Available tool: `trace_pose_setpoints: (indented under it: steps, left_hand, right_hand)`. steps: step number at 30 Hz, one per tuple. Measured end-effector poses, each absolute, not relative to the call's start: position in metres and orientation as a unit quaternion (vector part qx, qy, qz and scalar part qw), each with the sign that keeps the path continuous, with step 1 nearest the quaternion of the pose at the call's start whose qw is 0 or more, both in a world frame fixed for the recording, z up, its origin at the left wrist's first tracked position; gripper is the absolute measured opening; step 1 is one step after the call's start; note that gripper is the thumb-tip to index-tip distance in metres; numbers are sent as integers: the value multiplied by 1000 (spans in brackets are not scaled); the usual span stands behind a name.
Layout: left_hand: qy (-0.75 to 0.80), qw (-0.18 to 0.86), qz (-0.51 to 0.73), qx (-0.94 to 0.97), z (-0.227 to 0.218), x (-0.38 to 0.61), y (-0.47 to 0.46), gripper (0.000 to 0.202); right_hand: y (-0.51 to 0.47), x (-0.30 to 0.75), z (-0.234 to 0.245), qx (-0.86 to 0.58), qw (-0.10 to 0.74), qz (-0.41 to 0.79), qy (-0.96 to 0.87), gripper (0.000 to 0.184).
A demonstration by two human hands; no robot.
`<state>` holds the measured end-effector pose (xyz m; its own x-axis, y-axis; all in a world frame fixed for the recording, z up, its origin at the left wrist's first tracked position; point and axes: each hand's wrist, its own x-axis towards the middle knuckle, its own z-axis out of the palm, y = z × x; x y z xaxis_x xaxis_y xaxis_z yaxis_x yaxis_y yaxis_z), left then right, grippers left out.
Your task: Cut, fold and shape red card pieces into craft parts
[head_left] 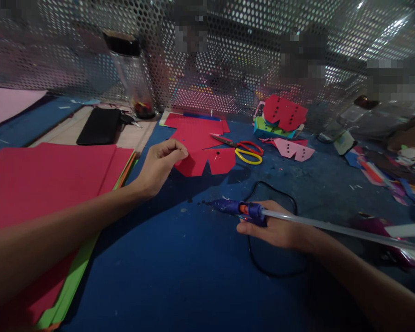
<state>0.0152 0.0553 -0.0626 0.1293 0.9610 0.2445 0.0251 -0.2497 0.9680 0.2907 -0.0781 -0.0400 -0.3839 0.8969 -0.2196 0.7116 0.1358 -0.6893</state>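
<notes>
My left hand (159, 167) reaches forward, its thumb and fingers pinched on the near-left edge of a red cut-out paper piece (207, 147) lying on the blue table (180, 258). My right hand (276, 227) is wrapped round a blue glue gun (237, 208), nozzle pointing left, just above the table. A clear glue stick (332, 227) juts from the gun's rear toward the right. The gun's black cord (263, 269) loops on the table beneath my right hand.
Scissors (244, 150) with red and yellow handles lie on the red paper. A stack of red and green sheets (48, 193) lies at left. A black phone (99, 125), a jar (133, 74), folded paper pieces (283, 117) and scraps (394, 170) sit before a perforated metal screen (228, 55).
</notes>
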Motion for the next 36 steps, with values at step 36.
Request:
trace_pose_setpoints:
  steps: [36]
  left_hand:
    - [404,449,469,644,-67,10,52,11]
  right_hand:
    - [-75,291,-22,-603,244,219,-727,35]
